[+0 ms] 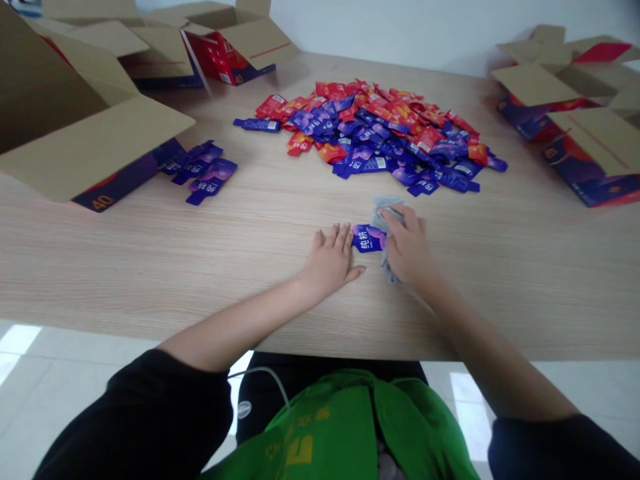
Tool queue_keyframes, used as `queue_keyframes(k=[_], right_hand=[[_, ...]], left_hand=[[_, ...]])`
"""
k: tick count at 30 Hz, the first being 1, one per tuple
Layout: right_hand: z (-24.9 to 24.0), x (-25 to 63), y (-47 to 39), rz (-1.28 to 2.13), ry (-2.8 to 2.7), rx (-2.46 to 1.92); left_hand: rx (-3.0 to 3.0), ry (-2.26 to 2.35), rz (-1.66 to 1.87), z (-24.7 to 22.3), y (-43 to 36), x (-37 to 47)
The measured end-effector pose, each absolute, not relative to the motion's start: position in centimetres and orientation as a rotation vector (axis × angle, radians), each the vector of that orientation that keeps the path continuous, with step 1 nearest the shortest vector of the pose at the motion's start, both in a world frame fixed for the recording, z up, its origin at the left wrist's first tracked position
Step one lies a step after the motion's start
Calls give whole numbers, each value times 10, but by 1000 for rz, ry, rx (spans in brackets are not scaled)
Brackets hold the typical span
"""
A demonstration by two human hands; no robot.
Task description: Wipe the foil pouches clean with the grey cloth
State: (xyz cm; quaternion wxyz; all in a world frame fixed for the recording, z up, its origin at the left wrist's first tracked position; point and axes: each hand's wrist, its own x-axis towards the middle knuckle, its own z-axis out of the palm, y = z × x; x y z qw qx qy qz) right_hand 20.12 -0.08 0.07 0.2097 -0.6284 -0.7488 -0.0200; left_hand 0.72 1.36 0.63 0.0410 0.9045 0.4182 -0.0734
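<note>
A purple printed sachet (365, 239) lies flat on the wooden table in front of me. My left hand (331, 259) rests palm down with fingers spread, its fingertips on the sachet's left end. Bunched under my right hand (410, 247) is a grey cloth (385, 212), which covers the right end of the sachet. The fingers of that hand curl over the cloth and look slightly blurred. Beyond my hands is a heap of purple sachets (370, 143) mixed with red sachets (425, 107).
Several purple sachets (213, 179) lie beside an open cardboard box (125, 143) on the left. Other open boxes stand behind it, including a red one (225, 57). More open boxes (590, 150) are at the right. The table's front edge (340, 355) is close to my body.
</note>
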Motion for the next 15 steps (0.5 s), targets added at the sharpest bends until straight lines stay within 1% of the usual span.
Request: queue_keyframes(k=[3, 6, 10, 15], right_hand=[[-2, 168, 1, -21, -2209, -1778], [-9, 161, 0, -12, -2293, -1846], [-14, 181, -6, -66, -2264, -1887], [-20, 221, -16, -138, -2093, -2001]], left_hand=[[2778, 1264, -247, 9, 13, 7], [2768, 1255, -281, 12, 13, 8], [2739, 1271, -268, 10, 13, 9], [2743, 1274, -252, 6, 14, 9]])
